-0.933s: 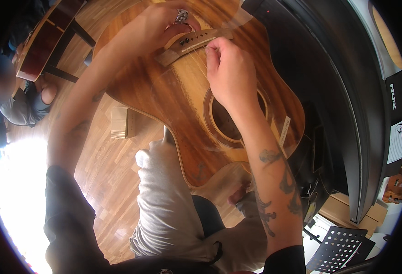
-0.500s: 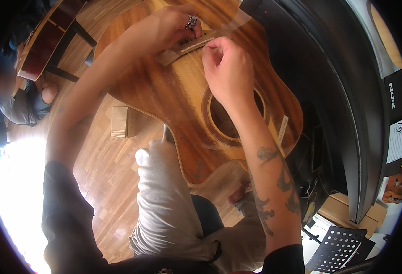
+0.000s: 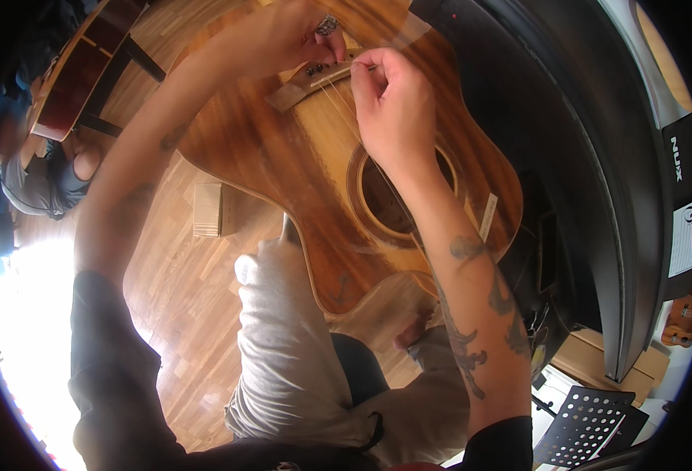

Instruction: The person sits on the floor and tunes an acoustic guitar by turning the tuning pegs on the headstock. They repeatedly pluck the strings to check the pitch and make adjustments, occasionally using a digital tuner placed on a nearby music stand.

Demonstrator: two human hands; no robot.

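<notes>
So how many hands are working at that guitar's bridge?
2: the left hand at the dark bridge pins, and the right hand nearer the sound hole. No others show there.

- My left hand point(image 3: 303, 38), wearing a silver ring point(image 3: 327, 25), bends over the guitar point(image 3: 244, 145) near its bridge point(image 3: 289, 94).
- My right hand point(image 3: 397, 102) curls just beside it; whether its fingers point(image 3: 380, 57) hold anything, I can't tell.
- A cardboard box point(image 3: 208, 210) sits on the wooden floor point(image 3: 185, 294).
</notes>
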